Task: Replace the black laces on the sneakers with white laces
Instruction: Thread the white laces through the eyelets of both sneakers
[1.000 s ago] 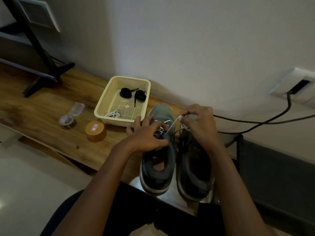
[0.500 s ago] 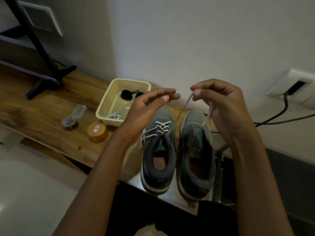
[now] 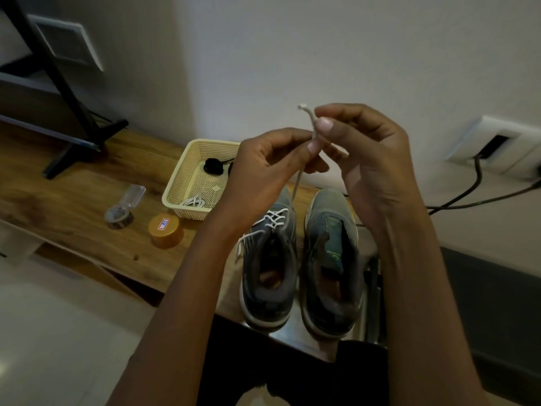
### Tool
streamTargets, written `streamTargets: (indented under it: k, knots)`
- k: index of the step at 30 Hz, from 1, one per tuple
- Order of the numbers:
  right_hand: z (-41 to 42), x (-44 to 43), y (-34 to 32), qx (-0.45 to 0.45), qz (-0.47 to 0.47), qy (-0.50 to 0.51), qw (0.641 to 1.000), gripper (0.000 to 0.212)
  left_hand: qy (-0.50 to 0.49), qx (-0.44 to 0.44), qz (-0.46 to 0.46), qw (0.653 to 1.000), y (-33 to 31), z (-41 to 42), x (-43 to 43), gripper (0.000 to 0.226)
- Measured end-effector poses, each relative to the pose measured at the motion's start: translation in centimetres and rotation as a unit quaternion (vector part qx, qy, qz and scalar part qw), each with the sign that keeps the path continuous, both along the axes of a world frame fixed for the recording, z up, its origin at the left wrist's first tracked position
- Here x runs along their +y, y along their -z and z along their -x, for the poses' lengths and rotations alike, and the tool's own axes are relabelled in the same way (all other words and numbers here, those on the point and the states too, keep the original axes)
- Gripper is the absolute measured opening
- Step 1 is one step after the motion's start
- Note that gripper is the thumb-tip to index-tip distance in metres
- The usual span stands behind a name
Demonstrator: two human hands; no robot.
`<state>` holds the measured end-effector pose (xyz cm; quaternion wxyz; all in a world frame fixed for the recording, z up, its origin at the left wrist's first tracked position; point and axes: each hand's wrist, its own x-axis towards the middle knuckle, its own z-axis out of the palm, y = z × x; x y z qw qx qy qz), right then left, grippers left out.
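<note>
Two grey sneakers stand side by side on the wooden shelf (image 3: 73,206). The left sneaker (image 3: 269,276) carries one white lace (image 3: 295,189) crossed through its front eyelets, and the right sneaker (image 3: 333,259) stands just beside it. Both hands hover above them: the left hand (image 3: 263,171) and the right hand (image 3: 366,159) each pinch that lace's free end between thumb and fingertips. One cream basket (image 3: 190,213) nearby holds a black lace coil (image 3: 213,166) and one white lace bundle (image 3: 193,202).
</note>
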<state>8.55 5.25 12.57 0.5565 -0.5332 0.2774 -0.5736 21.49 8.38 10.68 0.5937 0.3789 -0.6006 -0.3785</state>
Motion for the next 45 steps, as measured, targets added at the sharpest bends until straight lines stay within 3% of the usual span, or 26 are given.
streamTargets:
  k: [6, 9, 11, 15, 22, 27, 32, 36, 39, 45]
  knots:
    - [-0.1, 0.2, 0.5, 0.032, -0.015, -0.013, 0.999, 0.013, -0.020, -0.031, -0.034, 0.999, 0.8, -0.1, -0.2, 0.010]
    - [-0.3, -0.2, 0.8, 0.041, -0.028, 0.042, 0.998, 0.019, -0.050, -0.064, -0.088, 0.993, 2.0, -0.4, -0.9, 0.014]
    - [-0.2, -0.5, 1.1, 0.045, -0.042, 0.110, 0.992, 0.024, -0.109, -0.125, -0.162, 0.973, 3.8, -1.2, -1.5, 0.012]
    - [0.1, -0.2, 1.7, 0.100, -0.027, 0.205, 0.973, 0.020, -0.139, -0.295, -0.320, 0.889, 8.3, -2.1, -0.3, 0.021]
    - [-1.9, 1.6, 6.8, 0.246, -0.051, 0.200, 0.947, 0.023, -0.188, -0.352, -0.309, 0.864, 9.9, -2.4, 1.9, 0.012]
    - [-2.9, 2.0, 10.6, 0.405, -0.034, 0.143, 0.902, 0.014, -0.195, -0.314, -0.325, 0.870, 10.2, -2.8, 1.5, 0.009]
    - [-3.3, 1.4, 11.6, 0.472, 0.001, 0.138, 0.871, 0.008, -0.165, -0.211, -0.374, 0.888, 10.9, -3.7, 1.0, 0.011]
    - [-3.7, 1.5, 12.2, 0.575, 0.059, 0.148, 0.803, 0.013, -0.144, -0.157, -0.399, 0.892, 10.8, -4.0, 0.8, 0.014]
    - [-4.3, 2.0, 12.7, 0.608, 0.093, 0.146, 0.775, 0.019, -0.138, -0.135, -0.413, 0.890, 10.7, -4.1, 0.8, 0.013]
    - [-4.8, 2.4, 12.8, 0.615, 0.100, 0.152, 0.767, 0.016, -0.136, -0.117, -0.419, 0.890, 10.7, -4.1, 0.8, 0.015]
